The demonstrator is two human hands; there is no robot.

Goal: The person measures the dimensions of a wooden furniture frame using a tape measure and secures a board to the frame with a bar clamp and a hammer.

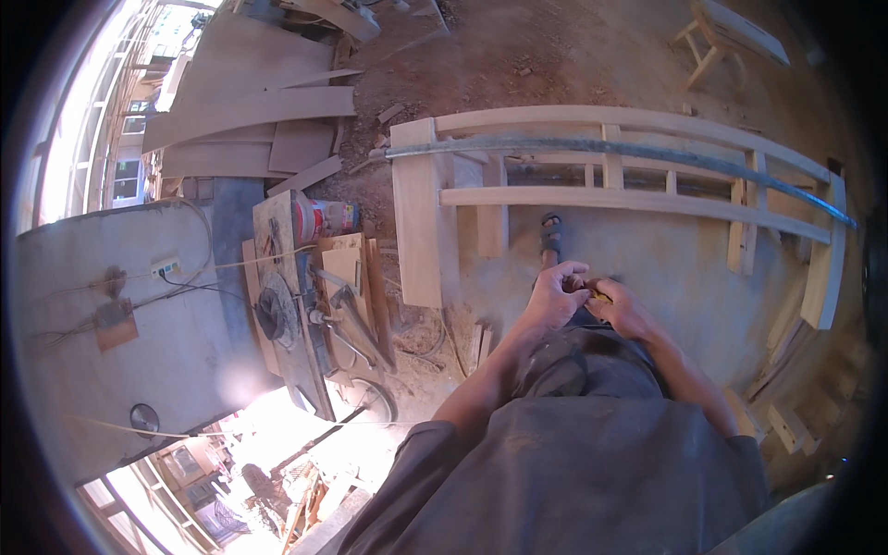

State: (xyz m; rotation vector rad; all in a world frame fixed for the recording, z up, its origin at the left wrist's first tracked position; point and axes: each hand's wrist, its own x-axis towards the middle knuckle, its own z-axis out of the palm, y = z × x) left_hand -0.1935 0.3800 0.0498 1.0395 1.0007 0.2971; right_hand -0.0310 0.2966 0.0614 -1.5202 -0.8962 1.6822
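My left hand (559, 296) and my right hand (625, 313) meet in front of my waist, fingers curled in and nearly touching. A small yellow thing (600, 297) shows within the fingers of my right hand; most of it is covered, so its kind is unclear. The fingers of my left hand are closed in a pinch against it, and what they hold is hidden. Beyond my hands stands a pale wooden frame (555, 196) with rails, short uprights and a wide end board. Lengthwise across its top lies a long metal bar (592, 146).
At the left stands a workbench (294, 319) with tools, beside a grey wall (111, 314) with cables. Wood sheets (250, 129) are stacked at the far left. A wooden trestle (731, 42) is at the far right; timber offcuts (786, 427) lie at the near right.
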